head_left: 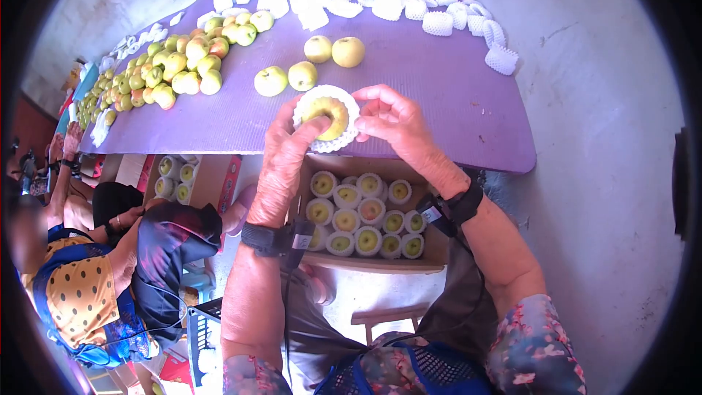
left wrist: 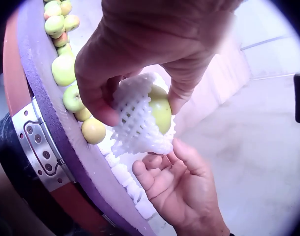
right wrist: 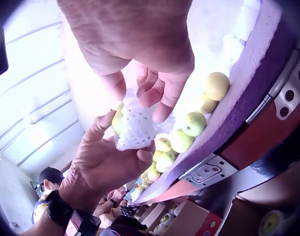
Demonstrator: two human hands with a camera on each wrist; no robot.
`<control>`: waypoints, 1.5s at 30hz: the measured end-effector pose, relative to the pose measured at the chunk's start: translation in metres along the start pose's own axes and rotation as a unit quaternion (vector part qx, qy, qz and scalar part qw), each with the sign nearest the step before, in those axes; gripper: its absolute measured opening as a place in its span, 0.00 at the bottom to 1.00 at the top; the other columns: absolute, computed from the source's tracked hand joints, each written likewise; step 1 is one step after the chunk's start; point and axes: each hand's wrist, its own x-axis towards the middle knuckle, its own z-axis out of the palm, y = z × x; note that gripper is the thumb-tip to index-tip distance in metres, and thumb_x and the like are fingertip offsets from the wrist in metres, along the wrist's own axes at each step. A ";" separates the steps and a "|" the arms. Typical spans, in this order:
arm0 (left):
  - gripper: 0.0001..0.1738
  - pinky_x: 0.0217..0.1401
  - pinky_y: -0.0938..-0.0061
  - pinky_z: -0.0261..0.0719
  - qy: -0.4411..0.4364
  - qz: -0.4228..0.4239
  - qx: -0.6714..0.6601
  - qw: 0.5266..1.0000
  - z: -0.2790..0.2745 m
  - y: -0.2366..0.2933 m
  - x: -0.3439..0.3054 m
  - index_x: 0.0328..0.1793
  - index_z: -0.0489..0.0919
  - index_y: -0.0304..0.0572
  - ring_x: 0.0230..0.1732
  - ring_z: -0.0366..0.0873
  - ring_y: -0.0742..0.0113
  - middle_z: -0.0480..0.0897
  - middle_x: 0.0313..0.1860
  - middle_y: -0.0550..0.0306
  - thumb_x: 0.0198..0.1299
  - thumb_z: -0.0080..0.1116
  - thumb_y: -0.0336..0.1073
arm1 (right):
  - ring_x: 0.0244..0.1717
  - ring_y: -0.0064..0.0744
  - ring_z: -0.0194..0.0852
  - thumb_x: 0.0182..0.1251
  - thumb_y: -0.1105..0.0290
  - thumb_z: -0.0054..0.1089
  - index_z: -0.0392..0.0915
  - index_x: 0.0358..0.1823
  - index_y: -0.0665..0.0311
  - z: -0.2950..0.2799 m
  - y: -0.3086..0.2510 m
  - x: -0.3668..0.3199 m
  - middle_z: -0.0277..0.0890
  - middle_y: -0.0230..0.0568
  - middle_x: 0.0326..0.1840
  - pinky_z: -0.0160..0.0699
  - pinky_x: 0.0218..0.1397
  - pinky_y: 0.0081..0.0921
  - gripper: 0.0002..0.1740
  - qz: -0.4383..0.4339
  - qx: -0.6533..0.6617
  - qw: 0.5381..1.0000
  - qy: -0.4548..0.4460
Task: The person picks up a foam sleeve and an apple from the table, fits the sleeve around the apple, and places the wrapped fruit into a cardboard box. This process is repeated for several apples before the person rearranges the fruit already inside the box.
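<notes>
In the head view, my left hand (head_left: 284, 148) holds a yellow-green apple (head_left: 338, 118) in a white foam net sleeve (head_left: 327, 145) above the table's front edge. Its thumb presses on the apple, while its fingers curl round the outside of the net. My right hand (head_left: 398, 126) is at the net's right side; its thumb and curled fingers pinch the net's edge. The left wrist view shows the net (left wrist: 135, 118) covering one side of the apple, with bare green skin (left wrist: 160, 112) beside the left thumb. Right fingertips (right wrist: 162, 112) overlap the net in the right wrist view.
Several loose apples (head_left: 271, 81) lie just beyond my hands on the purple table (head_left: 439, 110), with a large apple pile (head_left: 175, 66) to the left. Foam nets (head_left: 437, 23) line the back. Below is a cardboard box (head_left: 409, 267) of netted apples. Another person (head_left: 80, 285) sits at left.
</notes>
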 end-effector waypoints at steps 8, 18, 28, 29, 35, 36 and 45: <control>0.37 0.62 0.70 0.73 -0.017 -0.051 0.059 0.997 -0.004 0.003 -0.003 0.68 0.70 0.36 0.57 0.76 0.67 0.79 0.57 0.56 0.54 0.66 0.46 | 0.66 0.35 0.67 0.50 0.77 0.67 0.63 0.72 0.61 -0.015 -0.013 -0.006 0.66 0.42 0.68 0.70 0.68 0.34 0.43 -0.175 -0.270 0.946 -0.025; 0.32 0.57 0.71 0.76 -0.109 -0.018 0.131 0.985 0.003 -0.023 -0.002 0.63 0.75 0.36 0.54 0.77 0.70 0.80 0.52 0.58 0.57 0.66 0.46 | 0.69 0.51 0.65 0.42 0.74 0.77 0.60 0.73 0.60 0.002 0.016 -0.015 0.66 0.47 0.68 0.67 0.71 0.39 0.52 -0.265 -0.393 0.880 -0.044; 0.32 0.53 0.74 0.77 -0.110 -0.012 0.120 0.987 0.000 -0.016 -0.003 0.64 0.75 0.35 0.52 0.77 0.70 0.80 0.51 0.57 0.56 0.66 0.45 | 0.57 0.56 0.71 0.40 0.68 0.79 0.66 0.59 0.65 0.015 0.021 -0.007 0.72 0.53 0.53 0.71 0.63 0.45 0.42 -0.317 -0.405 0.857 -0.001; 0.32 0.53 0.73 0.77 -0.100 -0.012 0.134 0.986 0.000 -0.015 -0.004 0.64 0.75 0.36 0.52 0.77 0.70 0.80 0.51 0.57 0.56 0.66 0.45 | 0.57 0.55 0.71 0.39 0.69 0.79 0.65 0.59 0.65 0.016 0.023 -0.007 0.71 0.53 0.53 0.71 0.62 0.45 0.42 -0.322 -0.409 0.854 0.001; 0.34 0.57 0.72 0.74 -0.111 -0.008 0.150 0.982 0.001 -0.008 -0.014 0.65 0.74 0.37 0.53 0.77 0.69 0.81 0.52 0.57 0.56 0.66 0.48 | 0.57 0.51 0.74 0.41 0.73 0.76 0.67 0.60 0.62 0.020 0.031 -0.011 0.72 0.48 0.55 0.75 0.60 0.40 0.40 -0.327 -0.407 0.852 0.028; 0.34 0.57 0.72 0.74 -0.108 -0.008 0.158 0.982 0.001 -0.008 -0.014 0.65 0.74 0.37 0.53 0.77 0.69 0.81 0.52 0.57 0.56 0.67 0.48 | 0.56 0.49 0.76 0.43 0.75 0.74 0.69 0.60 0.61 0.021 0.030 -0.012 0.73 0.46 0.55 0.77 0.59 0.37 0.38 -0.323 -0.406 0.854 0.036; 0.34 0.58 0.72 0.73 -0.083 0.000 0.188 0.979 -0.001 -0.013 -0.006 0.65 0.74 0.36 0.53 0.77 0.68 0.81 0.52 0.55 0.56 0.67 0.47 | 0.58 0.46 0.75 0.44 0.74 0.76 0.67 0.63 0.61 0.022 0.030 -0.012 0.72 0.45 0.57 0.77 0.60 0.35 0.41 -0.318 -0.414 0.852 0.039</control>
